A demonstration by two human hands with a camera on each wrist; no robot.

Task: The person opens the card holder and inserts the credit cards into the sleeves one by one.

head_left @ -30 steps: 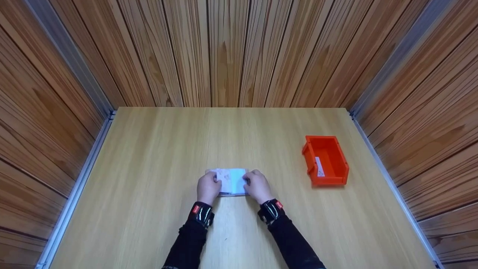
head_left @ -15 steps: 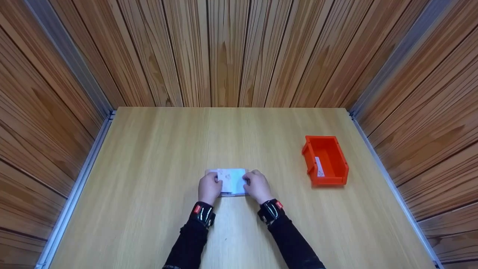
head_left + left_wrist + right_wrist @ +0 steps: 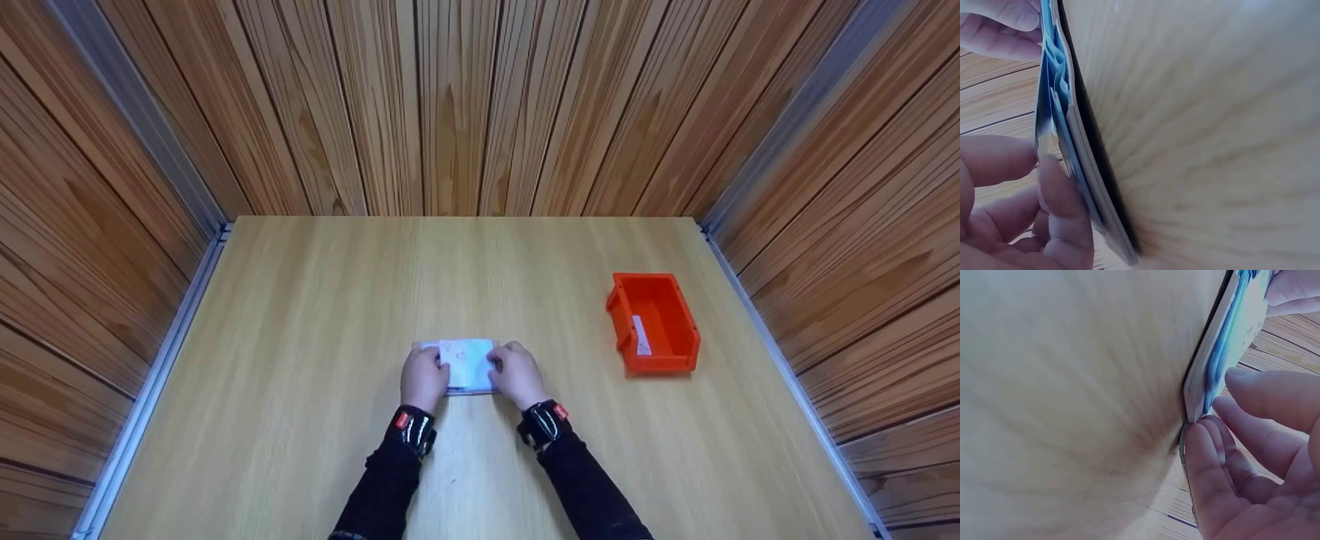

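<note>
A small booklet point(image 3: 472, 390) lies flat on the table in front of me, with a pale patterned leaf point(image 3: 456, 358) over its light-blue page. My left hand point(image 3: 424, 377) is at its left end. In the left wrist view, thumb and finger pinch the edge of the raised leaf point(image 3: 1043, 104), which stands a little apart from the stacked pages point(image 3: 1081, 135). My right hand point(image 3: 517, 373) holds the booklet's right end. In the right wrist view, the thumb is over the page side and curled fingers meet the edge of the booklet point(image 3: 1199, 382).
An orange-red plastic bin point(image 3: 660, 319) with a white label point(image 3: 642, 335) stands on the table point(image 3: 337, 300) to the right. Wooden plank walls point(image 3: 450, 105) with metal frame strips enclose the back and sides.
My left hand has shifted slightly right, and the pale leaf has moved with it, covering more of the blue page. The right hand and the bin stay in place.
</note>
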